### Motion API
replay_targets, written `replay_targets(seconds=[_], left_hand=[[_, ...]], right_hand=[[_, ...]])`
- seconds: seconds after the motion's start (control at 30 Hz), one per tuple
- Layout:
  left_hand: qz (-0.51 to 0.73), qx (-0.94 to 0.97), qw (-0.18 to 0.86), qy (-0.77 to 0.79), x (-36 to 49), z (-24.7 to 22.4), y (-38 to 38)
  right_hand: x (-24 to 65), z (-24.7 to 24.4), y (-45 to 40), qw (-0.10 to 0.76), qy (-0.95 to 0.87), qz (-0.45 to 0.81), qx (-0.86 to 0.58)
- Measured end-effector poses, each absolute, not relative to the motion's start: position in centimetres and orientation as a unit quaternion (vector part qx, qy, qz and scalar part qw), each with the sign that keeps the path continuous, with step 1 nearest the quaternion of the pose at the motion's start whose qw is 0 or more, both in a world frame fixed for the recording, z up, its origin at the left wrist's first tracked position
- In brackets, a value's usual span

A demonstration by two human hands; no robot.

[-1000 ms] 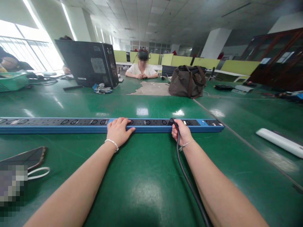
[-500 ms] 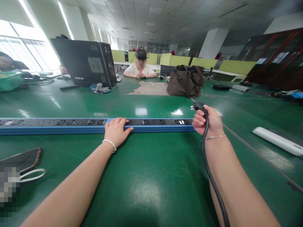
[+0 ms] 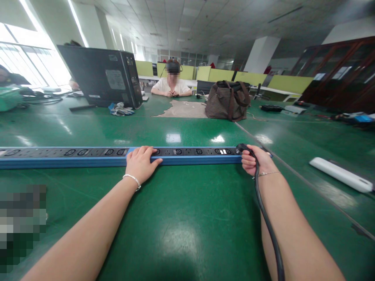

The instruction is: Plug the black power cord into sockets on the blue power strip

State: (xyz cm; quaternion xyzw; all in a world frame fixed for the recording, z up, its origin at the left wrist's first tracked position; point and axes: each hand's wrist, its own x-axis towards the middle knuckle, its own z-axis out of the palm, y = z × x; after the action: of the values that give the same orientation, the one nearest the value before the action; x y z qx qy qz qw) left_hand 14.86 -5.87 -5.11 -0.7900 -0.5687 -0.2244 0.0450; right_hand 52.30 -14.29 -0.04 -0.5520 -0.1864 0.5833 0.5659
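Right grip [image 3: 259,160]: closed around a black moulded plastic plug [image 3: 241,148], held at the right-hand part of the strip, over its top face; whether the prongs are seated in a socket cannot be told; thick black round cord [image 3: 265,210] running from the plug down past the wrist to the lower edge of view; thin metallic bracelet [image 3: 268,173] at this wrist

Left grip [image 3: 142,163]: unclenched, fingers laid over the top of the strip, thumb apart along its near edge; pale beaded bracelet [image 3: 133,180] at the wrist

Power strip, long, blue casing with black socket face [image 3: 199,155]: lying crosswise on the glossy green tabletop [image 3: 181,218], sockets upward, running out of view at left; two small white rectangles on the face, left of the plug

White elongated plastic object [image 3: 341,174]: on the tabletop, right of the right grip, well apart from it

Lower left: a pixelated item, not identifiable

Far side: black box-shaped computer case [image 3: 99,78], with blue-and-white cloth gloves [image 3: 120,109] just before it; brown patterned bag with dark straps [image 3: 226,100], beside a torn-edged greyish patch [image 3: 183,109]; seated person in a light top [image 3: 161,85], hands together at the tabletop's far edge
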Motion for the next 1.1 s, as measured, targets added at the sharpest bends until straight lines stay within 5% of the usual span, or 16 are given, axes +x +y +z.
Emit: replay_targets(seconds=[0.53, 1.1], left_hand=[[-0.224, -0.791, 0.057, -0.566, 14.9, -5.1, -6.0], [-0.216, -0.792, 0.037, -0.57, 14.8, -5.1, -5.9]], right_hand=[[51.8, 0.6, -13.5, 0.475, -0.198, 0.49, -0.704], [52.1, 0.1, -13.6, 0.447, -0.198, 0.499, -0.715]])
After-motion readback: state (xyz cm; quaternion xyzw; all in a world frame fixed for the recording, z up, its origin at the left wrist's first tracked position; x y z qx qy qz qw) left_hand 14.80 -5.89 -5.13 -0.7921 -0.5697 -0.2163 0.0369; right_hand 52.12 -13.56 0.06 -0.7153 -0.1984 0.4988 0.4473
